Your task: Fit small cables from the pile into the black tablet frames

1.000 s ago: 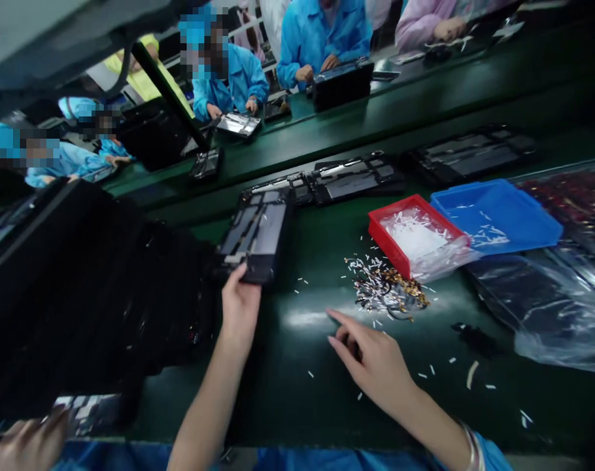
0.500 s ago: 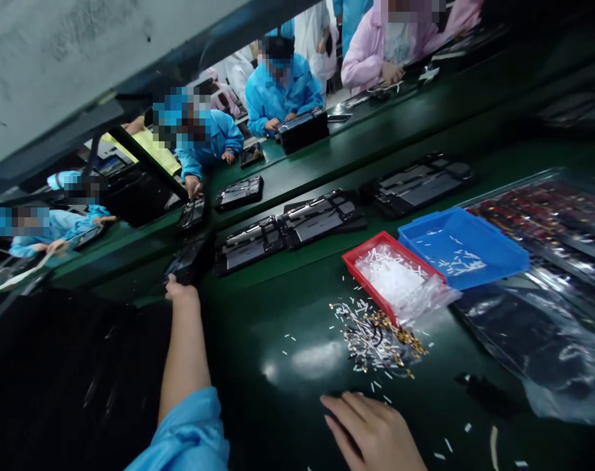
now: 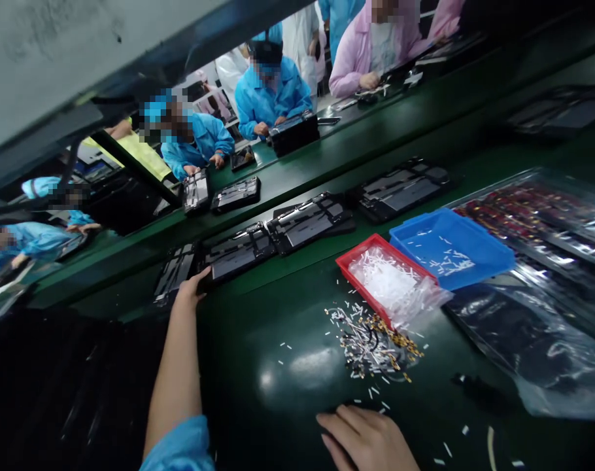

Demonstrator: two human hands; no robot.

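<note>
My left hand [image 3: 190,291] reaches far out to the near edge of an opened tablet [image 3: 174,267] lying on the green bench. One digit stretches toward a neighbouring opened tablet [image 3: 238,252]; the other fingers are partly hidden, and contact is hard to judge. My right hand [image 3: 369,438] rests low over the bench top, thumb apart from slightly bent fingers, with nothing seen in it. Just beyond it lies a heap of small cables with gold-coloured ends and white strips [image 3: 373,343].
A red tray [image 3: 349,261] holds a plastic bag of white bits, beside a blue tray [image 3: 498,258] with scattered strips. Plastic packs of parts [image 3: 537,222] and a clear bag [image 3: 537,353] lie right. More opened tablets [image 3: 400,186] line the bench; co-workers sit across.
The tablet at my left hand, dark and tilted before, now lies flatter with its inside showing. My left hand's digit has stretched out to the right. Across the bench, a co-worker's tablet has shifted.
</note>
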